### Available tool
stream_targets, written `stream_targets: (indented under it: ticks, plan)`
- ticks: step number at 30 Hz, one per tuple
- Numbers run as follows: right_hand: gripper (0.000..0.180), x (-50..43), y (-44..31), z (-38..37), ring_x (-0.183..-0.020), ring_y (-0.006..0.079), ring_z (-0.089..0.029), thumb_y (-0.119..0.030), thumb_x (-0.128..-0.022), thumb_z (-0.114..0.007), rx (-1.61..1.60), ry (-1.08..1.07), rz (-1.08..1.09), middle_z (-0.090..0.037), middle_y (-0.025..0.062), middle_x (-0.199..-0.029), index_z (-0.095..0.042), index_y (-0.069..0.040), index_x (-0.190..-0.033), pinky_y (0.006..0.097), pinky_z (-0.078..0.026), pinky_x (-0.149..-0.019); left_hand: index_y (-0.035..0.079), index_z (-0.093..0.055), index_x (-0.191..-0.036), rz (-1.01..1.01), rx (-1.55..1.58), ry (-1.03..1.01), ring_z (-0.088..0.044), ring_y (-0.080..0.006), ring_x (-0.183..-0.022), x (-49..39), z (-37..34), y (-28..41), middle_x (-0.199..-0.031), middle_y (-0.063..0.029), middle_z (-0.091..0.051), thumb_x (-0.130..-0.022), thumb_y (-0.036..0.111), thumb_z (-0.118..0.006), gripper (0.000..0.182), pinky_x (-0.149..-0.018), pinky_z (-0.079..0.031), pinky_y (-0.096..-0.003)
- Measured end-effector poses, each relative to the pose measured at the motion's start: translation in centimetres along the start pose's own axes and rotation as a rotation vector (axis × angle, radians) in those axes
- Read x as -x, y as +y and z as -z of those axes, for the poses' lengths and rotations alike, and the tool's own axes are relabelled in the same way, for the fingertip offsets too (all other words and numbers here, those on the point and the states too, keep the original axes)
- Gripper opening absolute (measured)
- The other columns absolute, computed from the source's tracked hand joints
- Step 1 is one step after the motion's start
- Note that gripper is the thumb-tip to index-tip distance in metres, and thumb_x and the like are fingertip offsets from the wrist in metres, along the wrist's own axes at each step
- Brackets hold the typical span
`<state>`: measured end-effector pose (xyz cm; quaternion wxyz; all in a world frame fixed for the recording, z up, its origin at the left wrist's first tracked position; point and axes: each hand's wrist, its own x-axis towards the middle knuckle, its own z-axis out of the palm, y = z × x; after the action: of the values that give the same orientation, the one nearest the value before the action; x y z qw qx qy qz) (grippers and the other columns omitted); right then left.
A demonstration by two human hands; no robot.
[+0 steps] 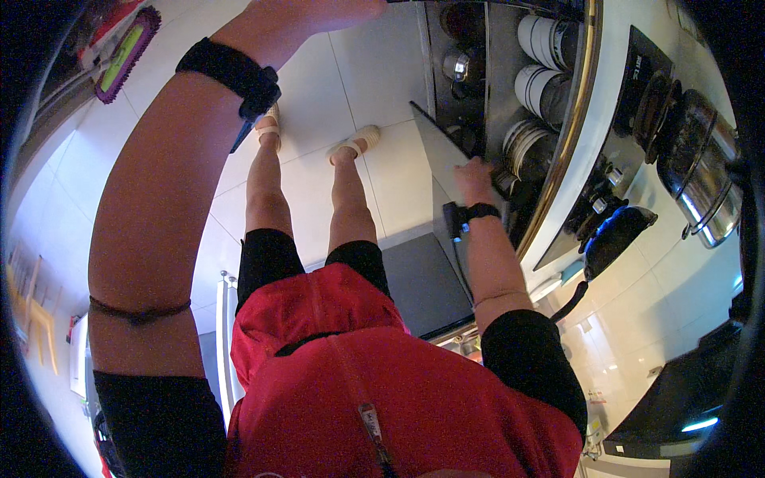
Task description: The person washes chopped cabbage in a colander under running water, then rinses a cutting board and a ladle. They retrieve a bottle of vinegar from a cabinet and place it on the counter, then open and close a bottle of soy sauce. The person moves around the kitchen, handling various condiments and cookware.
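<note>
My right hand [474,181] is on the top edge of an open grey cabinet door [439,156], its fingers curled over it. Behind the door, the lower cabinet holds stacks of white bowls [541,89] with dark rim lines and a shiny metal vessel [457,64]. My left arm stretches across to the top of the view. There my left hand [358,11] is largely cut off by the frame edge, so its fingers and anything in them are hidden. A dark edge [496,3], perhaps of another door, runs along the top near it.
Above the cabinet, a white countertop [603,119] carries a gas hob [642,77]. A blue flame burns under a dark pan [618,245] with a protruding handle. Beside it stands a stainless-steel pot [699,173]. A purple-and-green mop head [128,55] is at far left.
</note>
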<state>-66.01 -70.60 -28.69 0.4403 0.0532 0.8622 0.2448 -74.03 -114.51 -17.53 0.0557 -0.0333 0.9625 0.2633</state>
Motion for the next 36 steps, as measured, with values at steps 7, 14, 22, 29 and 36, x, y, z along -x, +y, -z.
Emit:
stream_targets:
  ticks: [7, 14, 22, 29, 36]
  plan:
    - [0.059, 8.6, -4.8, -5.1, -0.101, 0.0472, -0.056, -0.027, -0.076, -0.058, -0.080, -0.028, 0.065, -0.035, 0.0389, -0.128, -0.043, 0.007, -0.122, 0.0449, -0.052, -0.084, -0.002, -0.057, -0.092, 0.019, -0.032, -0.077, -0.056, -0.0344, -0.095, 0.3, -0.3, -0.1, -0.094, -0.0197, -0.057, -0.066, 0.014, -0.060, 0.031, -0.082, -0.048, -0.0422]
    - [0.062, 9.5, -5.0, -7.0, -0.112, 0.0418, -0.051, -0.031, -0.079, -0.061, -0.066, -0.032, 0.027, -0.025, 0.0331, -0.136, -0.043, 0.005, -0.126, 0.0441, -0.050, -0.088, -0.002, -0.057, -0.092, -0.050, 0.000, 0.005, -0.056, -0.0342, -0.098, 0.8, -0.5, -0.1, -0.098, -0.0201, -0.058, -0.068, 0.015, -0.059, 0.030, -0.083, -0.048, -0.0428]
    - [0.054, 7.7, -4.3, -6.9, -0.106, 0.0415, -0.055, -0.029, -0.079, -0.062, -0.022, 0.081, 0.059, -0.029, 0.0286, -0.133, -0.048, -0.001, -0.124, 0.0446, -0.051, -0.085, 0.000, -0.058, -0.095, -0.077, 0.135, 0.208, -0.060, -0.0332, -0.092, 1.9, -2.7, 0.6, -0.096, -0.0167, -0.062, -0.072, 0.016, -0.059, 0.028, -0.080, -0.050, -0.0415]
    - [0.047, 7.9, -3.6, -7.4, -0.105, 0.0451, -0.053, -0.027, -0.083, -0.060, 0.068, 0.237, 0.177, -0.024, 0.0308, -0.136, -0.047, 0.000, -0.119, 0.0464, -0.049, -0.085, 0.002, -0.064, -0.093, -0.131, 0.154, 0.378, -0.062, -0.0320, -0.091, 5.0, -5.3, 1.3, -0.095, -0.0158, -0.064, -0.075, 0.016, -0.061, 0.023, -0.080, -0.051, -0.0402]
    - [0.053, 7.1, -2.9, -8.8, -0.105, 0.0469, -0.053, -0.028, -0.079, -0.064, 0.165, 0.297, 0.293, -0.023, 0.0383, -0.136, -0.048, 0.003, -0.120, 0.0453, -0.049, -0.087, 0.005, -0.065, -0.089, -0.092, 0.356, 0.417, -0.060, -0.0299, -0.090, 8.3, -8.0, 4.6, -0.095, -0.0138, -0.063, -0.081, 0.013, -0.060, 0.013, -0.078, -0.050, -0.0392]
